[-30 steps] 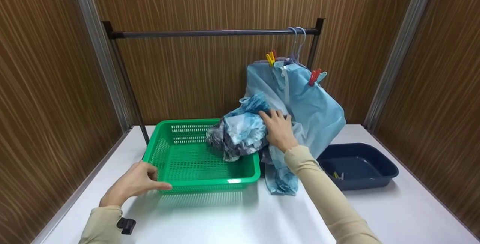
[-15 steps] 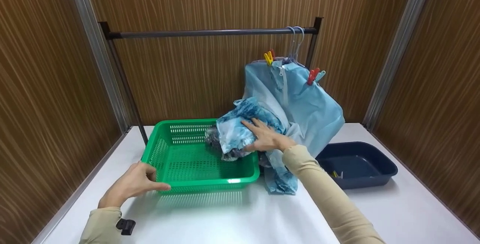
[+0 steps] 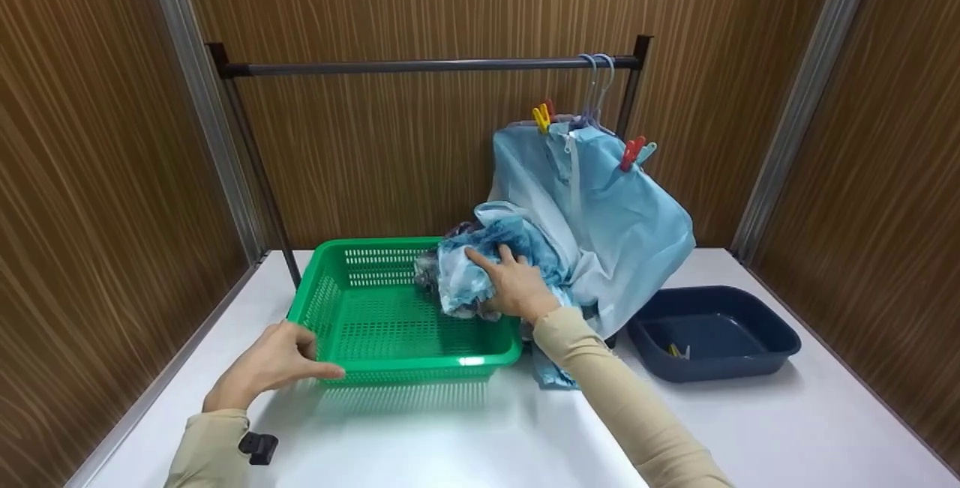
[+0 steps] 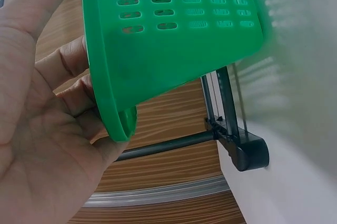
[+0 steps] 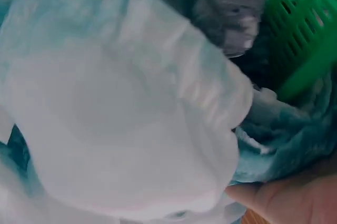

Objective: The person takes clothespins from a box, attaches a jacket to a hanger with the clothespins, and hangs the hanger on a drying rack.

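Note:
The left hand [image 3: 270, 360] is at the near left corner of a green slotted basket [image 3: 405, 362], its thumb along the front rim and its fingers curled over the left rim. The left wrist view shows several of those fingers behind the rim. Over the basket's right side lies a crumpled blue-and-white mottled cloth [image 3: 463, 270], with grey fabric partly under it. The right hand [image 3: 517, 285] rests on this cloth with its fingers spread. In the right wrist view, pale fabric [image 5: 121, 124] hides most of that hand; one digit shows at the lower right.
A light-blue zippered garment [image 3: 607, 211] hangs on hangers from a dark rack bar [image 3: 420, 66], with several coloured clothespins [image 3: 631, 152] on it. At the right stands a navy tub [image 3: 720, 368] with clothespins inside. Wood-grain walls enclose the white table [image 3: 390, 443].
The right hand has moved left and slightly down from the cloth's right side onto its middle. The mottled cloth has shifted and refolded under it. The left hand has stayed on the basket.

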`<state>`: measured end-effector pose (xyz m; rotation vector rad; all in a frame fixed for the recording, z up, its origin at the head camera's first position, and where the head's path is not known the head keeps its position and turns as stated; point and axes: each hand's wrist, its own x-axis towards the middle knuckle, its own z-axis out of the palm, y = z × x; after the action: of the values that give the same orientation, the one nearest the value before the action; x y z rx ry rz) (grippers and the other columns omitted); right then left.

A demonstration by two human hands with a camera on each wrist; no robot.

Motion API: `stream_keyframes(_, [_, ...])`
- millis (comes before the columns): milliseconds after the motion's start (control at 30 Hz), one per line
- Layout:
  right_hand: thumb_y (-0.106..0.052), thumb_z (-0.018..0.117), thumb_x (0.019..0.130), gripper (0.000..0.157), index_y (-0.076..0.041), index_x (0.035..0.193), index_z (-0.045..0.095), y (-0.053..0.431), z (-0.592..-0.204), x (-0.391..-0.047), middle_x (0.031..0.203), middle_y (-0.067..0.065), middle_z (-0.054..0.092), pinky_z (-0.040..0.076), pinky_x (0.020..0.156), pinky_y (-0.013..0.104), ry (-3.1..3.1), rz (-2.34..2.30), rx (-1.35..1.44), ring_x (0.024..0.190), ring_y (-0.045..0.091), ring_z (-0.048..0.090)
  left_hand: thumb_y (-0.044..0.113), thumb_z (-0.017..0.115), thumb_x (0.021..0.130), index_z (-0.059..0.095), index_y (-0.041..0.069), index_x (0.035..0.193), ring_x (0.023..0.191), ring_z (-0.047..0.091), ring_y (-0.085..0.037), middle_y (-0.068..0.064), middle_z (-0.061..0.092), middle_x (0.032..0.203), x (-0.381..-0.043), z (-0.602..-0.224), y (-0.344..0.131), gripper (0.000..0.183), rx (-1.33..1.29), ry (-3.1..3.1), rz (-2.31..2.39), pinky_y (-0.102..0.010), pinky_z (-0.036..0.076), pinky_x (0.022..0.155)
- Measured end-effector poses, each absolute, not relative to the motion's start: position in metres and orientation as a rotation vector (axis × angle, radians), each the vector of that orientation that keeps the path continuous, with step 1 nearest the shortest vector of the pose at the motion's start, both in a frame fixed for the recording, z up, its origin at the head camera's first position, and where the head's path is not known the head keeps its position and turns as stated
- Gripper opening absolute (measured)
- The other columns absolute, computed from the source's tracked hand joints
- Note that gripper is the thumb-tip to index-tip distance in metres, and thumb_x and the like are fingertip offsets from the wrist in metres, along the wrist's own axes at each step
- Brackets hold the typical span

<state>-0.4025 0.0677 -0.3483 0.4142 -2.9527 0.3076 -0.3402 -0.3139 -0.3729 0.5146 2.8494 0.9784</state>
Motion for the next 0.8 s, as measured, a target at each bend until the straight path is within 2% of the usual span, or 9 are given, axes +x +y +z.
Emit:
stream_keyframes(67, [-0.016, 0.075, 0.093, 0.076, -0.033, 0.158, 0.038, 0.068, -0.353, -0.404, 0.155, 0.029, 0.039, 0.05, 0.096, 0.068, -2.896, 0.266, 0.401, 0.123, 0.054, 0.055, 0.045, 0.091, 0.073, 0.052, 0.012, 0.064, 0.069, 0.048, -0.016, 0.004, 0.041, 0.064, -0.34, -0.373, -0.313, 0.052, 0.513, 2.842, 0.99, -0.028, 0.04, 0.056])
stream_keyframes(133, [-0.007, 0.072, 0.093, 0.062, -0.026, 0.149, 0.053, 0.069, -0.356, -0.406, 0.144, 0.028, 0.05, 0.055, 0.088, 0.063, -2.83, 0.237, 0.401, 0.111, 0.05, 0.061, 0.044, 0.091, 0.073, 0.052, 0.012, 0.064, 0.069, 0.047, -0.016, 0.004, 0.041, 0.064, -0.34, -0.373, -0.313, 0.052, 0.504, 2.839, 0.997, -0.028, 0.04, 0.056])
stream_keyframes(233, [-0.001, 0.07, 0.09, 0.037, -0.013, 0.126, 0.073, 0.072, -0.359, -0.409, 0.122, 0.024, 0.062, 0.057, 0.08, 0.058, -2.736, 0.211, 0.422, 0.096, 0.044, 0.066, 0.044, 0.092, 0.073, 0.052, 0.011, 0.064, 0.069, 0.047, -0.016, 0.004, 0.041, 0.064, -0.34, -0.373, -0.313, 0.052, 0.492, 2.84, 0.998, -0.028, 0.039, 0.056])
stream_keyframes(333, [0.002, 0.07, 0.086, 0.018, -0.002, 0.102, 0.079, 0.075, -0.36, -0.412, 0.105, 0.021, 0.065, 0.057, 0.078, 0.056, -2.671, 0.221, 0.466, 0.087, 0.041, 0.066, 0.044, 0.091, 0.073, 0.052, 0.011, 0.064, 0.069, 0.047, -0.016, 0.004, 0.04, 0.064, -0.34, -0.373, -0.313, 0.052, 0.488, 2.843, 0.995, -0.028, 0.039, 0.056])
stream_keyframes(433, [0.006, 0.068, 0.084, 0.017, 0.0, 0.096, 0.078, 0.081, -0.361, -0.413, 0.095, 0.02, 0.067, 0.057, 0.076, 0.054, -2.61, 0.265, 0.494, 0.084, 0.038, 0.067, 0.044, 0.091, 0.073, 0.051, 0.012, 0.063, 0.069, 0.046, -0.016, 0.004, 0.04, 0.064, -0.339, -0.373, -0.313, 0.053, 0.493, 2.84, 0.994, -0.028, 0.039, 0.056])
stream_keyframes(567, [0.012, 0.062, 0.086, 0.023, -0.002, 0.095, 0.078, 0.097, -0.36, -0.416, 0.091, 0.018, 0.071, 0.058, 0.076, 0.052, -2.506, 0.308, 0.491, 0.084, 0.037, 0.069, 0.044, 0.091, 0.073, 0.051, 0.012, 0.063, 0.067, 0.046, -0.015, 0.004, 0.04, 0.064, -0.34, -0.373, -0.313, 0.053, 0.495, 2.831, 0.999, -0.028, 0.039, 0.055])
stream_keyframes(800, [0.014, 0.056, 0.09, 0.025, 0.002, 0.074, 0.07, 0.132, -0.366, -0.421, 0.078, 0.021, 0.068, 0.057, 0.064, 0.054, -2.402, 0.236, 0.342, 0.07, 0.041, 0.067, 0.044, 0.091, 0.074, 0.053, 0.012, 0.063, 0.067, 0.047, -0.015, 0.004, 0.041, 0.064, -0.341, -0.374, -0.314, 0.051, 0.489, 2.826, 1.0, -0.028, 0.039, 0.055])
